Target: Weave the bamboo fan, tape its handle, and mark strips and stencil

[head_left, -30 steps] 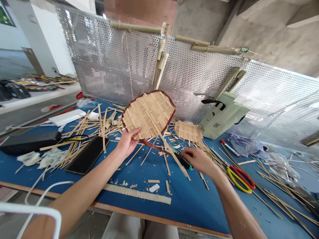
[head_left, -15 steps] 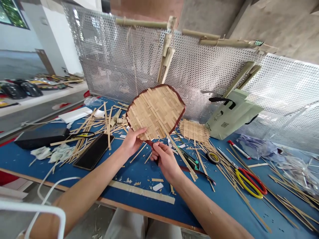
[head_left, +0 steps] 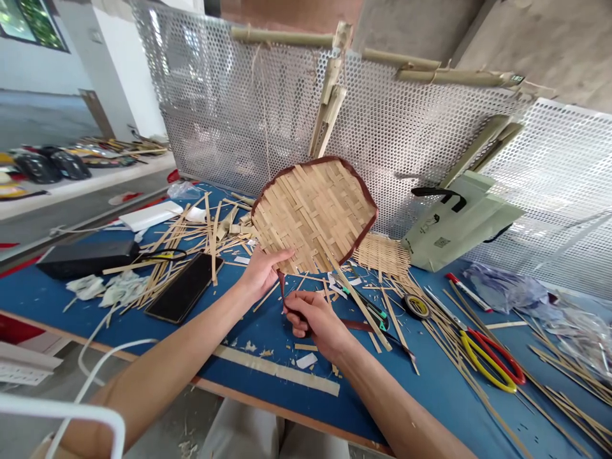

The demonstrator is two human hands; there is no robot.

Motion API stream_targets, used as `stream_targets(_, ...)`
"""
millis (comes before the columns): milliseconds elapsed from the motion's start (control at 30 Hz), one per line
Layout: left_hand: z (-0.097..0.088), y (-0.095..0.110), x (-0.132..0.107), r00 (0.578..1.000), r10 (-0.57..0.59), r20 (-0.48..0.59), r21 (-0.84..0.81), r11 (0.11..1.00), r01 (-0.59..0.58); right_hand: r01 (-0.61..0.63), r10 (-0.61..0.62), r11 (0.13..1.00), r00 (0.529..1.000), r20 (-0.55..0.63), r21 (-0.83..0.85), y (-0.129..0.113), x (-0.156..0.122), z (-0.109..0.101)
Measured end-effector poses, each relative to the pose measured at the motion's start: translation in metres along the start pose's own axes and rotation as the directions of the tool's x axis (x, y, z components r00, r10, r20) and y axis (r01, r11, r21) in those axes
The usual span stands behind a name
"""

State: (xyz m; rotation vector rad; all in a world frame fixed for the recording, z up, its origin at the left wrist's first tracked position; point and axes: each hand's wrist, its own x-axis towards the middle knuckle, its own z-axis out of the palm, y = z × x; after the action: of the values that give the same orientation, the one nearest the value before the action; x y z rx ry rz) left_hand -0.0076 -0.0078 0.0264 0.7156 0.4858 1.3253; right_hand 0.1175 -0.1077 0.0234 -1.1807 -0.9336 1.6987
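A woven bamboo fan (head_left: 313,213), roughly round with a strip handle pointing down to the right, is held up above the table. Dark red-brown ribbon (head_left: 367,191) edges most of its rim. My left hand (head_left: 264,271) grips the lower left rim, thumb on the front face and fingers behind. Below the fan, my right hand (head_left: 313,322) pinches the loose ribbon, which runs from near my left fingers down into my right fingers. The ribbon's tail comes out past my right wrist onto the table. Beyond my right hand lies a green and black utility knife (head_left: 370,309).
On the blue table (head_left: 201,357) lie a phone (head_left: 184,288), a black case (head_left: 88,257), scissors (head_left: 495,360), a tape roll (head_left: 417,306), a red marker (head_left: 468,293) and scattered bamboo strips (head_left: 213,239). A pale green bag (head_left: 444,226) stands before the perforated metal panel (head_left: 382,134).
My right hand has moved down away from the fan's rim, drawing the ribbon out, so a stretch of it now shows between my hands. My left hand keeps its hold.
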Motion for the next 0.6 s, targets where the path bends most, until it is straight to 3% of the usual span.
stream_targets(200,0.004,0.002,-0.007,1.0,-0.015,0.005,0.053,0.998,0.015,0.097,-0.098,0.956,0.995,0.011,-0.278,0.005,0.003,0.006)
stream_targets(467,0.004,-0.002,-0.006,0.997,-0.007,0.075,0.115,0.993,-0.002,0.182,-0.169,0.903,0.983,0.068,-0.389,0.01,0.0,0.003)
stream_targets(533,0.003,-0.003,-0.004,0.996,0.018,0.085,0.128,0.991,-0.029,0.226,-0.254,0.89,0.967,-0.02,-0.395,0.01,0.0,-0.002)
stream_targets(600,0.001,-0.004,-0.002,0.994,0.041,0.098,0.141,0.988,-0.054,0.3,-0.367,0.893,0.917,-0.157,-0.335,0.01,0.001,-0.008)
